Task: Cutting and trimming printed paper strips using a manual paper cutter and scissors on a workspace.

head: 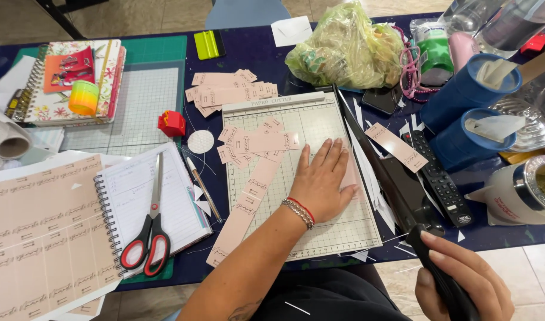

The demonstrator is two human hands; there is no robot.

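Observation:
My left hand (324, 180) lies flat, fingers spread, on a pink paper strip (351, 176) at the right side of a white gridded paper cutter (311, 122). My right hand (462, 278) grips the black handle of the cutter's blade arm (373, 157), which is raised at the near end and runs back to the board's far right corner. Several cut pink strips (257, 142) lie on the board's left half, and a long printed pink strip (242, 214) hangs over its left edge.
A pile of pink strips (225, 92) lies behind the cutter. Red-handled scissors (148, 232) rest on a spiral notebook, beside pink printed sheets (40, 232). A remote (439, 178), two blue cylinders (468, 113), a plastic bag (344, 50) and a green cutting mat (147, 89) crowd the dark blue table.

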